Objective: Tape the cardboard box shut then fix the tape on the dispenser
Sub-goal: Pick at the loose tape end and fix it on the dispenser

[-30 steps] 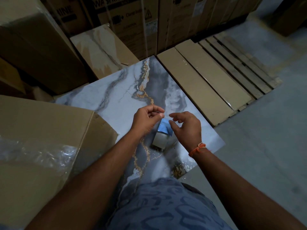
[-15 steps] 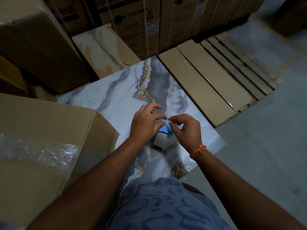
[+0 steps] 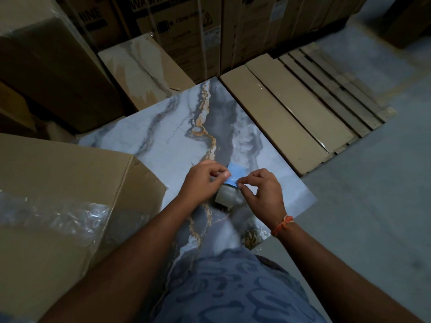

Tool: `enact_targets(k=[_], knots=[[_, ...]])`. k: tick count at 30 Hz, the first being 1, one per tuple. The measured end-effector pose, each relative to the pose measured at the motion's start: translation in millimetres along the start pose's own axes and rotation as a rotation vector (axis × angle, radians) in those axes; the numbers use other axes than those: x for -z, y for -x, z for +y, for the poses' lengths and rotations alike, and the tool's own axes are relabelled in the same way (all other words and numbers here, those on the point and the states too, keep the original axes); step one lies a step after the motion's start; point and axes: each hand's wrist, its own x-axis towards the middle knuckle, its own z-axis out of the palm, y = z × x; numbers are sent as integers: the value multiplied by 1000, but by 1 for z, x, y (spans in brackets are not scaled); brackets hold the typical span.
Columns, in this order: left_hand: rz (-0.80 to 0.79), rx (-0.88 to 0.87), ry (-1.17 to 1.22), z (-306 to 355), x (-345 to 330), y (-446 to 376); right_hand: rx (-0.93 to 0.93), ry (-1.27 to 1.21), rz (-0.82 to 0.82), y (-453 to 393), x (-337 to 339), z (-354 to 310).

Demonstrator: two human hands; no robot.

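Two bare hands meet over a marble-patterned slab lying on the floor. At far left stands the cardboard box, its top strip of clear tape wrinkled and glossy. Next, the left hand pinches the near edge of a tape dispenser, blue with a pale roll, held just above the slab. The right hand pinches the tape's loose end with thumb and forefinger, wrist bent down, an orange thread bracelet on it. The film probably handles light, limp and sticky, likely to fold onto itself; gripping its outer corners seems safest.
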Motion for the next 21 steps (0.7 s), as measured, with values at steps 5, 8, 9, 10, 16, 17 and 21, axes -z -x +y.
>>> enact_targets(k=[5,8,9,10,16,17,21], knots=[[-66,344,272,3,-7,-13,89,4,-28,3,4,1],[-159,338,304,7,-9,-19,152,20,-19,9,4,1],[-183,304,263,8,-9,-21,158,8,-12,11,4,1],[-199,269,211,8,-10,-23,155,-11,-3,12,3,1],[-220,278,237,3,-11,-24,-183,-314,49,9,-5,-3],[-221,292,263,2,-11,-23,-265,-412,52,7,-7,-3],[-208,328,320,1,-10,-22,-501,-690,100,5,-15,-3]])
